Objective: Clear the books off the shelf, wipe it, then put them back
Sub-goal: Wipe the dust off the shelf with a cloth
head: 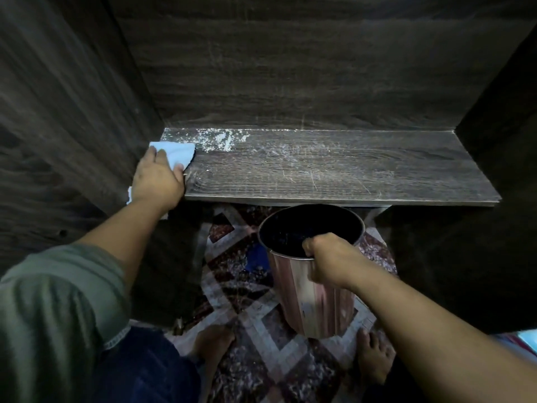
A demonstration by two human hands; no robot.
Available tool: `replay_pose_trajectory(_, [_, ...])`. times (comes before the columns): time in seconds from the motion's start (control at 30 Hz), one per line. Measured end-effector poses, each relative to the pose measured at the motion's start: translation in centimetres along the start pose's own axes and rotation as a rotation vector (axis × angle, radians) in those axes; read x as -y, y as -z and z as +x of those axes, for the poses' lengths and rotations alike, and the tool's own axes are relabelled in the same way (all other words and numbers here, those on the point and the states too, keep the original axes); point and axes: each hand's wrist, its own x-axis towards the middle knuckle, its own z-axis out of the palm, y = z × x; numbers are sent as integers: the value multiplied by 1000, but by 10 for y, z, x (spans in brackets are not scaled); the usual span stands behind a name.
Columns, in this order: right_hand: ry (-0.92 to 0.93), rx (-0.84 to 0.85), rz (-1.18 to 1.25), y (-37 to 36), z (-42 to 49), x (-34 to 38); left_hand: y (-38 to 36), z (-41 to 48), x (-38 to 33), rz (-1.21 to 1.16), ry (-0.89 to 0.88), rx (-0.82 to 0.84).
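The dark wooden shelf holds no books and carries white dust, thickest at its back left. My left hand presses a light blue cloth flat onto the shelf's left end, against the side wall. My right hand grips the rim of a copper-coloured metal bin held just under the shelf's front edge. No books are in view.
Dark wooden panels close the shelf in at the left, back and right. Below lies a patterned rug, with my bare feet on it beside the bin.
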Motion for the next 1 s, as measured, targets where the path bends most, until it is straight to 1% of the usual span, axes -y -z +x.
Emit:
replay_pose_trajectory(0.07, [-13,11,11,-2,-1,-1,-1,0,-3,-63,48,-20])
replay_pose_trajectory(0.13, [-8,21,18,-4,-2,-2,0,-3,-7,-59,71,-28])
replay_pose_trajectory(0.2, [-4,24,26,-7,-3,-4,-1,-9,-12,-61,54,-54])
replay_pose_trajectory(0.3, [-8,15,39,-10,-5,-9,-2,-20,-27,-170,-26,-114])
replay_pose_trajectory(0.47, [8,10,33,-10,-7,-7,4,-30,-44,-353,-86,-29])
replay_pose_trajectory(0.5, [14,5,33,-10,-7,-6,6,-27,-43,-345,-100,-58])
replay_pose_trajectory(0.53, [16,2,31,-11,-8,-6,8,-22,-39,-284,-116,-126])
replay_pose_trajectory(0.6, [19,-1,23,-11,-7,-6,14,-5,-26,-93,-133,-290])
replay_pose_trajectory(0.63, [17,-3,23,-11,-7,-6,16,3,-17,-2,-142,-335])
replay_pose_trajectory(0.67, [14,-4,24,-11,-7,-7,17,12,-8,97,-166,-335])
replay_pose_trajectory(0.7, [13,-4,20,-12,-7,-7,15,19,-1,204,-205,-277])
replay_pose_trajectory(0.77, [18,-11,19,-13,-7,-10,6,28,5,326,-256,-71])
replay_pose_trajectory(0.83, [22,-4,30,-16,-6,-14,-3,34,1,258,-175,88])
replay_pose_trajectory(0.93, [29,-4,37,-16,-5,-15,-3,37,-12,65,3,120])
replay_pose_trajectory(1.0, [39,-3,42,-15,-6,-15,2,34,-17,30,65,125])
